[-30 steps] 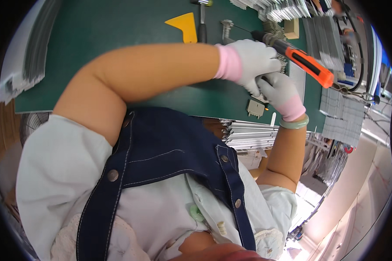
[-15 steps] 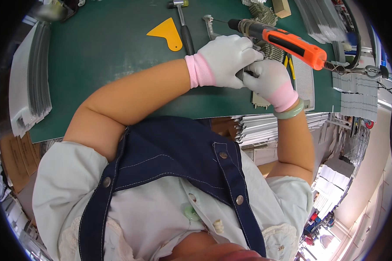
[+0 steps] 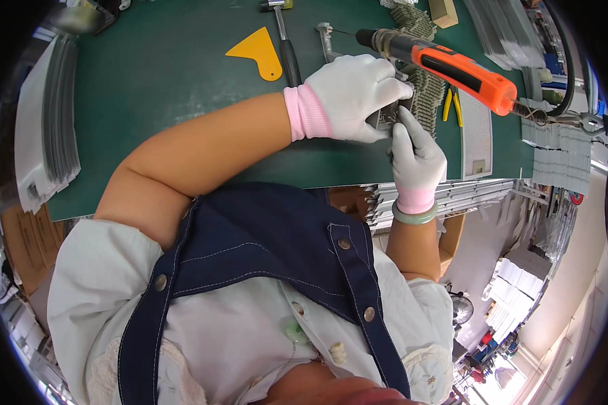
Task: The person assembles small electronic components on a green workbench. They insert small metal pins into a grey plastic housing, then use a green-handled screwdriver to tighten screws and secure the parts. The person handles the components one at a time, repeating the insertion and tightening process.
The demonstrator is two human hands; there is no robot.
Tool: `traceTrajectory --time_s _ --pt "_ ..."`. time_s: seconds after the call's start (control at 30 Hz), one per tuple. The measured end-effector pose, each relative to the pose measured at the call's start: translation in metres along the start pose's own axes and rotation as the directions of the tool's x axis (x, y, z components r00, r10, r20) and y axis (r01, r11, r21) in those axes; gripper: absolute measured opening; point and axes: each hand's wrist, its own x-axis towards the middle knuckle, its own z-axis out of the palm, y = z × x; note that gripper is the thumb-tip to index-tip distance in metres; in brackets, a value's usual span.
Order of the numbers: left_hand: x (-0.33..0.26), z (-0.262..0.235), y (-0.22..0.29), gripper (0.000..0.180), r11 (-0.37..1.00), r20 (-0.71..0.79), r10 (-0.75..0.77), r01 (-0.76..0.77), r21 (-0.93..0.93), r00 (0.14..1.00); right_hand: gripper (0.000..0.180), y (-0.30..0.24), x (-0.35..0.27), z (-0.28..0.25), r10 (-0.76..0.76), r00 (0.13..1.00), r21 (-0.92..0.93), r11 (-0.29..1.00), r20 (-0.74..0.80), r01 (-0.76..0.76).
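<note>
My left hand point(image 3: 355, 98), in a white glove with a pink cuff, grips a small dark open box point(image 3: 388, 117) between thumb and fingers. Small bits, too fine to name, lie inside the box. At the box's right edge is my right hand point(image 3: 419, 162), gloved the same way. Its thumb and index finger are stretched out and apart, tips at the box; I see nothing between them. Beyond the hands hangs an orange and black electric screwdriver point(image 3: 452, 67), its thin bit pointing left by a grey metal bracket point(image 3: 326, 40).
A yellow scraper point(image 3: 260, 54) and a hammer point(image 3: 287, 54) lie on the green tabletop point(image 3: 162, 74). Stacked grey-green parts point(image 3: 425, 94), yellow-handled pliers point(image 3: 452, 106) and a perforated panel point(image 3: 477, 135) are at the right. More panels point(image 3: 47, 121) stand at the left edge.
My right hand has drawn back toward me and turned, its fingers straightening away from the left hand. The box between them now shows. The hanging screwdriver has swung slightly right.
</note>
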Motion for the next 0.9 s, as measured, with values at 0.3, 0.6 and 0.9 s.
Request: traceTrajectory --time_s 0.3,0.6,0.9 --pt "0.003 -0.004 -0.001 0.065 1.0 0.041 -0.007 0.007 0.002 0.999 0.022 -0.002 0.01 0.002 0.106 0.994 0.075 0.992 -0.025 -0.104" --pt "0.013 -0.014 -0.01 0.062 0.995 -0.048 0.049 -0.053 -0.085 0.998 0.02 0.002 0.015 -0.007 -0.469 0.883 -0.167 0.872 -0.015 0.46" --pt "0.032 -0.034 -0.021 0.062 0.975 -0.055 -0.007 -0.005 -0.22 0.998 0.022 -0.012 0.02 -0.007 -0.342 0.924 0.075 0.931 -0.17 0.358"
